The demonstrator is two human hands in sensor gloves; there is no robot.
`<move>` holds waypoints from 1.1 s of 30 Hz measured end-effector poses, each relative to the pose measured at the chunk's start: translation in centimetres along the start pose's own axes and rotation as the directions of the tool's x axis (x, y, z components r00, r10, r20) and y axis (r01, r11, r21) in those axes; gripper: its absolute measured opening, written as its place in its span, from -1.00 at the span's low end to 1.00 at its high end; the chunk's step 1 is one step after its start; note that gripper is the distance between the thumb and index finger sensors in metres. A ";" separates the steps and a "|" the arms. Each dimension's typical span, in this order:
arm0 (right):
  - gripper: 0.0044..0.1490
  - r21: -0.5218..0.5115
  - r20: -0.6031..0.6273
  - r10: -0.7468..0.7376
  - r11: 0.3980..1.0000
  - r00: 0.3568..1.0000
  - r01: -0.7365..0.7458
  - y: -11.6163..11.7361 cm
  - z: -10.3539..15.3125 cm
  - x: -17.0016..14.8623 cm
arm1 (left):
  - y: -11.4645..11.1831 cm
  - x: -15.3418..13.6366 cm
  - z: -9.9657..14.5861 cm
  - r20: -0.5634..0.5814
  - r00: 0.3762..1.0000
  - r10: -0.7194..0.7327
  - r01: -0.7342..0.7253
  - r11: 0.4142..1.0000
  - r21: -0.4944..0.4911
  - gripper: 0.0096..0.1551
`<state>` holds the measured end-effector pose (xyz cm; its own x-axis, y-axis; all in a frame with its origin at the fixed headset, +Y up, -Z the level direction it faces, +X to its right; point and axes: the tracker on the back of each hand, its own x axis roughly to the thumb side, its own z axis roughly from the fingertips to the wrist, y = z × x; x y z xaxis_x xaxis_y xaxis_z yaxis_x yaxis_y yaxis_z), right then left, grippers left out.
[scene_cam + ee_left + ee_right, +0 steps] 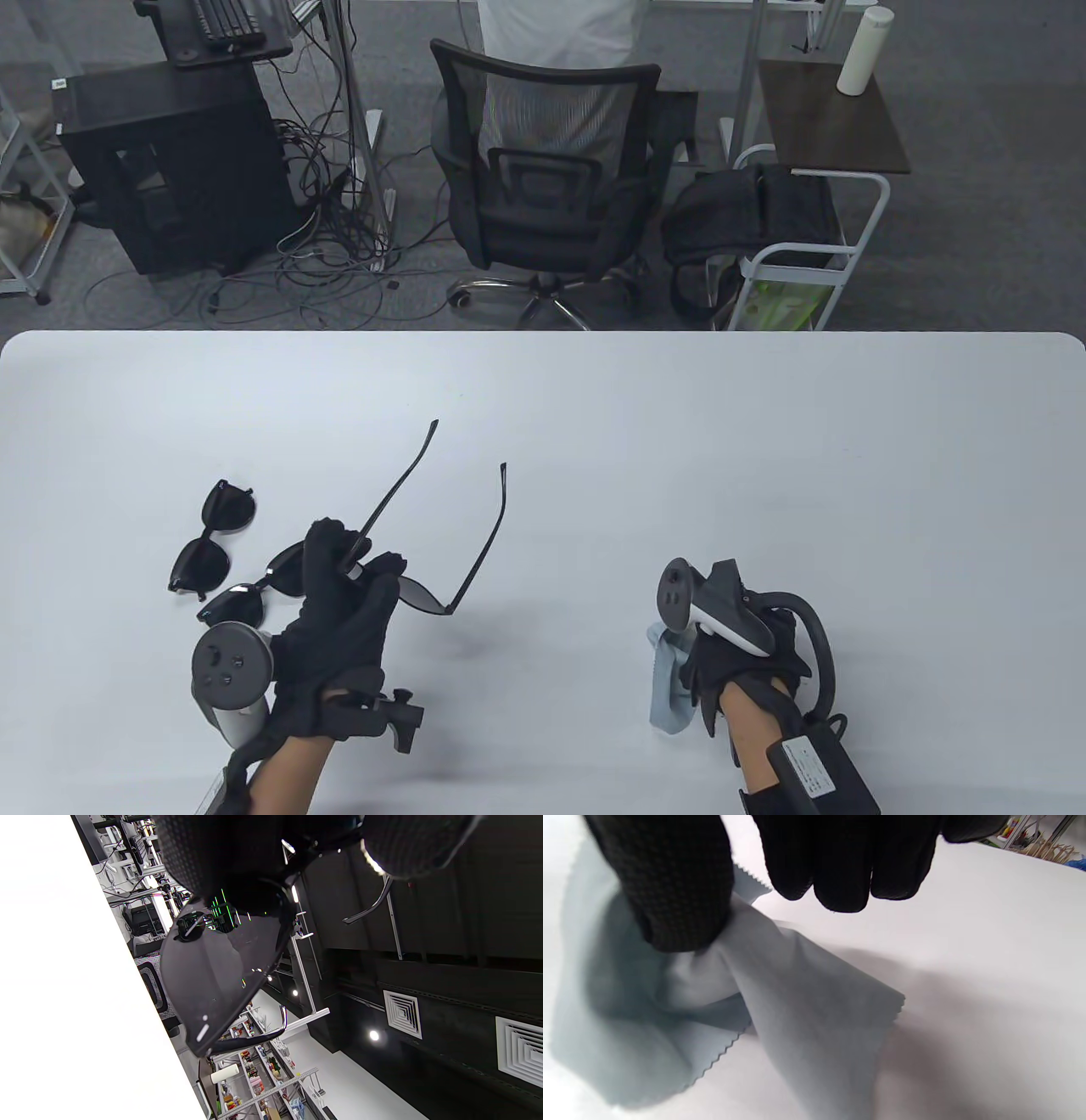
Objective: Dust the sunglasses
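Observation:
My left hand (352, 577) pinches a black pair of sunglasses (458, 543) by one lens and hinge, holding it above the table with both arms unfolded and pointing away from me. In the left wrist view its dark lens (212, 980) fills the middle under my gloved fingers (237, 853). My right hand (721, 671) grips a pale blue cleaning cloth (670, 679) near the table's front right. The right wrist view shows the cloth (780, 1010) pinched under my thumb (670, 887) and draping onto the table.
Two more dark sunglasses lie on the white table (594, 407) left of my left hand: one pair (212, 535) and another (254, 590) partly hidden by the hand. Beyond the table's far edge stand an office chair (543, 178) and a cart (789, 255).

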<state>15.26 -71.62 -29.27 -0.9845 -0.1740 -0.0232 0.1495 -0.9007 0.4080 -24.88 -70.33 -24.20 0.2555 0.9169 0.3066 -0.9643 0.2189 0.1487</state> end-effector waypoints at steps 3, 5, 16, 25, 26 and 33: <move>-0.09 -0.200 0.037 -0.143 0.969 0.989 0.148 -2.2 1.5 0.5 | -0.5 0.1 0.1 -0.027 0.997 0.068 -0.069 0.997 -0.026 0.09; -0.10 -0.226 0.082 -0.147 0.961 0.986 0.162 -3.4 2.3 1.4 | -0.8 0.1 0.2 -0.035 0.996 0.087 -0.089 0.995 -0.043 0.09; 0.05 -0.083 0.567 -0.493 0.763 0.660 0.641 -4.7 7.0 9.4 | -2.9 -1.1 1.6 -0.379 0.802 0.462 -0.502 0.865 -0.007 0.08; -0.05 -0.308 0.612 -0.497 0.567 0.615 0.764 -1.6 8.0 10.4 | -4.4 -1.3 2.4 -0.458 0.801 0.385 -0.451 0.892 -0.038 0.09; -0.08 -0.333 0.605 -0.494 0.555 0.624 0.762 -1.4 8.0 10.4 | -4.5 -1.4 2.4 -0.465 0.798 0.385 -0.455 0.890 -0.044 0.09; -0.20 -0.343 0.624 -0.466 0.558 0.628 0.755 -0.8 8.4 10.6 | -5.6 -1.7 2.6 -0.482 0.809 0.337 -0.429 0.899 -0.092 0.11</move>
<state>3.94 -69.37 -22.22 -0.7449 0.5589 0.3644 -0.6286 -0.7709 -0.1028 -19.77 -74.02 -23.08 -0.1514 0.9763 -0.1548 -0.9826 -0.1657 -0.0844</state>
